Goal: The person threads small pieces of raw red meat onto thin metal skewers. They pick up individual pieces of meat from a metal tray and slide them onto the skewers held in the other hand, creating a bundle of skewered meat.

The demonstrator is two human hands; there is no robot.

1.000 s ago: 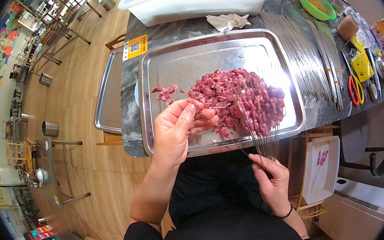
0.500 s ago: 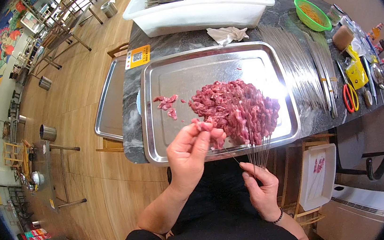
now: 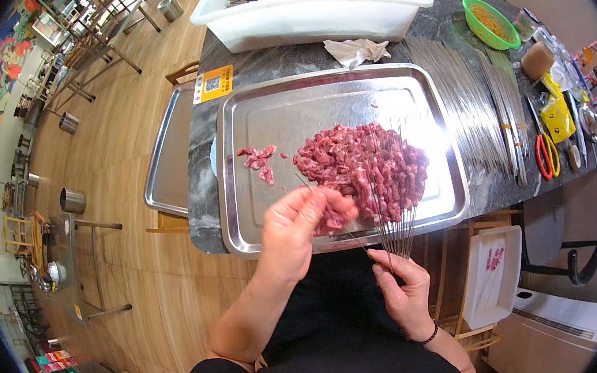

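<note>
Above the near edge of a steel tray, my left hand pinches a piece of raw red meat. A thin metal skewer runs through its fingers, and the tip sticks out beyond them at upper left. My right hand grips the lower ends of several metal skewers, one slanting toward my left hand. The others fan upward over a heap of cut meat on the tray; meat seems threaded on some, but the heap behind blurs this. A few loose meat pieces lie left of the heap.
Behind the tray stands a white tub of metal skewers, with crumpled tissue in front. More skewers lie to the right, near scissors and a green basket. Lower right, a white tray holds meat skewers.
The skewer's tip now shows past my left fingers, where meat was pinched before. My left hand has turned slightly over the skewer; my right hand stays nearly in place.
</note>
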